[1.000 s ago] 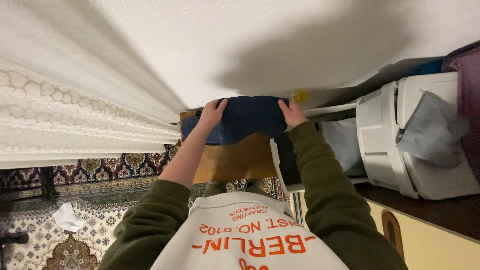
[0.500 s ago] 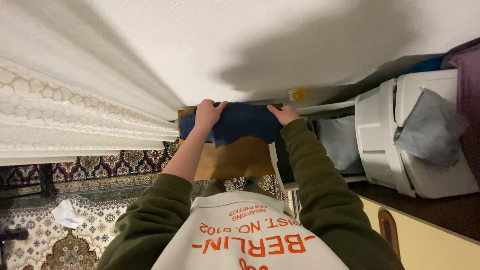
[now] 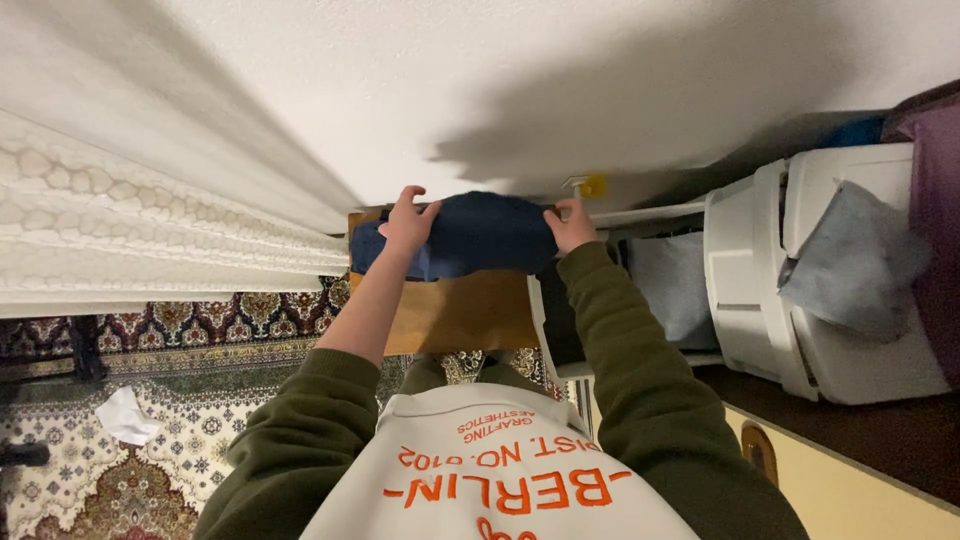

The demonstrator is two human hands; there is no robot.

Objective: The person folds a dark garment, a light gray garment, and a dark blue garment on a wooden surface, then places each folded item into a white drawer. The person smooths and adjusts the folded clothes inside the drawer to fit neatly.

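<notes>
A folded dark blue garment (image 3: 488, 235) lies across the far end of a small wooden table (image 3: 465, 315) against the white wall. My left hand (image 3: 408, 225) grips the garment's left end, fingers curled over its far edge. My right hand (image 3: 570, 225) holds its right end, next to a small yellow fitting (image 3: 591, 185) on the wall. Both arms wear dark green sleeves, the left one pushed up to the elbow. My pale top with orange lettering fills the bottom of the view.
A white drying rack (image 3: 640, 290) with grey cloth stands right of the table. Further right sits a white plastic bin (image 3: 800, 280) with a grey cloth (image 3: 850, 260) over it. White lace curtain (image 3: 130, 240) hangs at left. A crumpled tissue (image 3: 125, 415) lies on the patterned rug (image 3: 150, 440).
Both hands have drawn the blue garment a little to the left and bunched it tighter. My fingers now curl over its far edge.
</notes>
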